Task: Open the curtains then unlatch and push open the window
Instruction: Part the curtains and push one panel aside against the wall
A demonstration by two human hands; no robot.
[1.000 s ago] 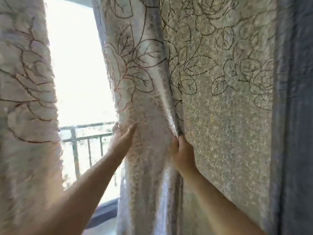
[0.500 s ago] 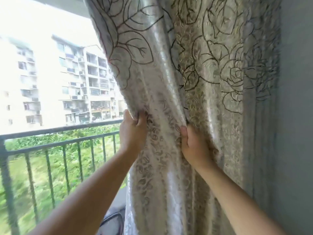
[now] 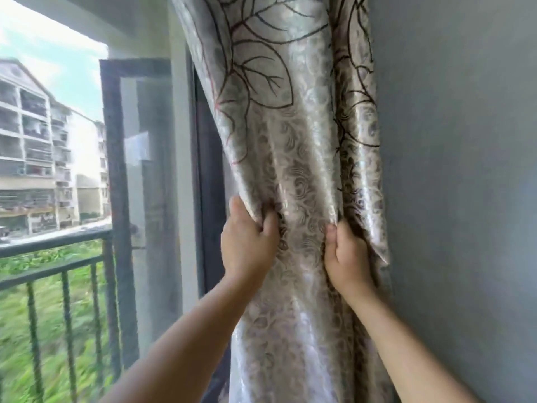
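Observation:
A shiny beige curtain [image 3: 293, 141] with dark leaf and rose outlines hangs bunched against the grey wall at the right. My left hand [image 3: 248, 242] grips its left edge and my right hand [image 3: 347, 257] grips a fold near its right edge. Left of the curtain stands a dark window frame [image 3: 209, 175]. Further left a dark-framed glass window sash [image 3: 139, 170] swings outward, with a small handle [image 3: 136, 231] on its frame. The window's lower part is hidden behind my left arm.
A grey wall [image 3: 465, 199] fills the right side. A dark metal railing [image 3: 58, 257] runs outside at the lower left, with green plants below it. Apartment blocks [image 3: 32, 158] stand beyond. A pale pillar [image 3: 181, 170] sits between sash and frame.
Both hands have dragged the curtain to the right until it bunches against the wall. The left curtain has left the view. The window frame and the sash have come into sight.

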